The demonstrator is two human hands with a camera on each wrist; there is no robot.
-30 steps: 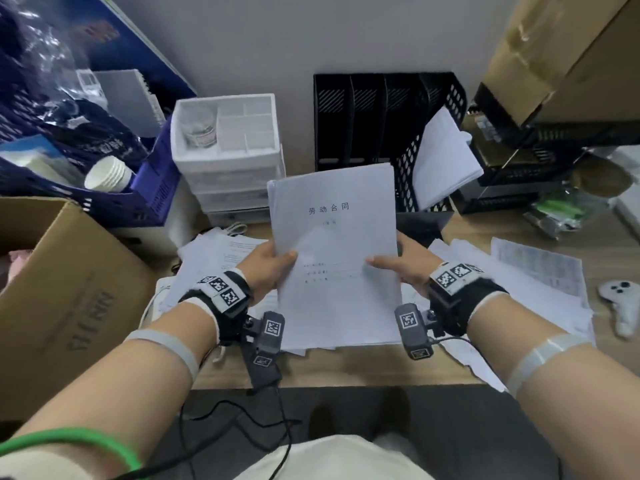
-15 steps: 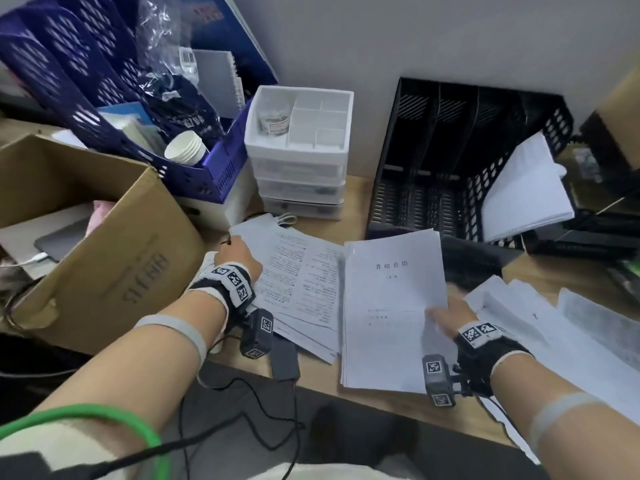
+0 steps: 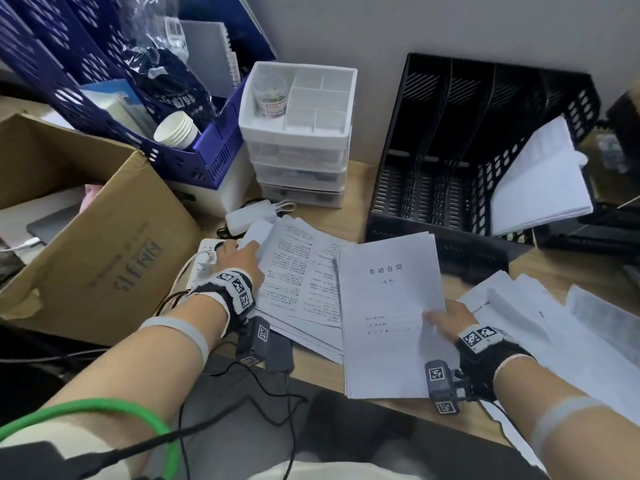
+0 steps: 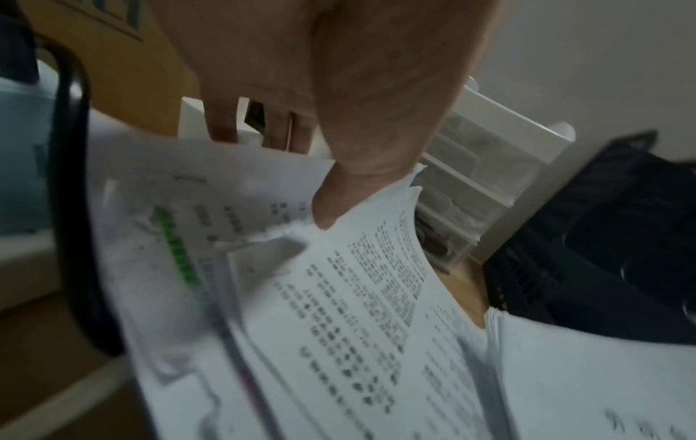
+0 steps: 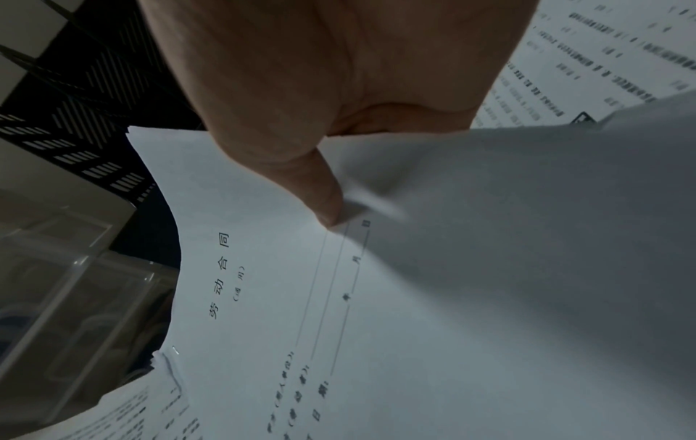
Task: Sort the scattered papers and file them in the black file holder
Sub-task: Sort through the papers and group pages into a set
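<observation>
Wooden bench (image 3: 360, 216), gathering step: loose sheets not yet in the black file holder (image 3: 433, 140), upper right.
Right hand (image 3: 446, 323) pinches the stapled contract (image 3: 388, 306) at centre; left hand (image 3: 239, 258) grips printed pages (image 3: 298, 271) left of it. Next: merge, square edges, slot upright.

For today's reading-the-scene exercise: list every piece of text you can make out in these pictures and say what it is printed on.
"劳动合同": title on the stapled document held by the right hand.
"年", "月", "日": date line on that same page, right wrist view.
Printed sheets gripped by the left hand: body text too small and blurred to read.
Cardboard box: large letters upside down, not legible.
Jar label in the white drawer unit: too small.
</observation>
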